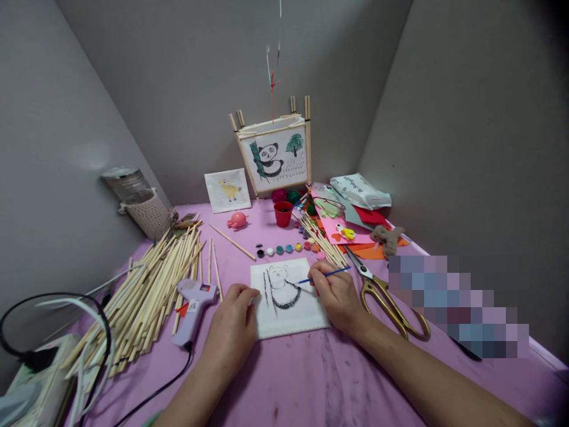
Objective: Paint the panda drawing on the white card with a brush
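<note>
A white square sheet with a panda outline partly thickened in black lies at the centre of the table. My right hand is closed around a thin blue brush; the brush tip is at the panda's body, on its right side. At the sheet's left edge rests my left hand, fingers curled, with thumb and forefinger at the edge. Just behind the sheet runs a row of small paint pots. Farther back stands a red cup with a brush leaning in it.
Wooden sticks and a purple glue gun lie at left. Large gold-handled scissors are right of my right hand. A stick-framed lantern with a panda picture and a chick picture stand at the back.
</note>
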A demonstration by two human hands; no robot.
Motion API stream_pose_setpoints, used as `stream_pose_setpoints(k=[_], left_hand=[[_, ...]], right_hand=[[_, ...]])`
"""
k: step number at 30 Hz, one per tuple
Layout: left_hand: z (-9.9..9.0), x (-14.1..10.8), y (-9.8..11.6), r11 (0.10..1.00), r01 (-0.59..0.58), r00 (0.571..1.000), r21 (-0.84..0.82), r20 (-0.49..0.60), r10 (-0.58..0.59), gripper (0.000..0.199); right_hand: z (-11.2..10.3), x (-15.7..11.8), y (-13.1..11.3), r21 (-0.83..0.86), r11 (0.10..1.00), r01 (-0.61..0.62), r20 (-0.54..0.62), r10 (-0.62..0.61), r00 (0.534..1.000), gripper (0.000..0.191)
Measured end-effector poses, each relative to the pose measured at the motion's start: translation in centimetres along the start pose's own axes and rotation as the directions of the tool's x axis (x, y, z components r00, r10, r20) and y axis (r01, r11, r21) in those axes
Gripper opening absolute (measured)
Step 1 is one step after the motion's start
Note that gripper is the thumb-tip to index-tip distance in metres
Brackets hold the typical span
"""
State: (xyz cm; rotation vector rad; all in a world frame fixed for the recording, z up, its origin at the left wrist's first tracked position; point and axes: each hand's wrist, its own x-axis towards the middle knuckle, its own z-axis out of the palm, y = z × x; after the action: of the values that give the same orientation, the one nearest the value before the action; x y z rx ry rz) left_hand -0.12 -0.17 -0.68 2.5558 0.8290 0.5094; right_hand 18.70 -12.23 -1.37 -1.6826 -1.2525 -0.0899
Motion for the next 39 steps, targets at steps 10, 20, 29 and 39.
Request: stream_pose_setpoints(k=[10,20,29,39], left_hand=[[0.20,0.01,-0.24,1.000,-0.003,1.000,0.011,-0.008,0.003,0.026],[0.19,-0.04,-0.25,1.000,-0.010,1.000,0.007,-0.010,0.010,0.026],[0.23,-0.05,-0.25,1.000,-0.006,1.000,0.008,-0.006,0.006,0.027],[0.05,-0.01,-0.14,1.000,0.012,1.000,0.009,0.005,-0.012,0.027]], right_hand=[[-0.31,0.03,0.05,-0.013,1.000,-0.014,-0.001,0.014,1.000,0.029],[-0.50,0.17,0.35,-0.025,0.999,-0.033,0.000,0.033,0.999,0.028],[-0.56,0.06,0.86,-0.080,0.996,-0.026,-0.034,0.023,0.999,0.030],[-0.59,0.11,0.93,-0.041,0.998,-0.040,-0.067,0.037,0.997,0.029]])
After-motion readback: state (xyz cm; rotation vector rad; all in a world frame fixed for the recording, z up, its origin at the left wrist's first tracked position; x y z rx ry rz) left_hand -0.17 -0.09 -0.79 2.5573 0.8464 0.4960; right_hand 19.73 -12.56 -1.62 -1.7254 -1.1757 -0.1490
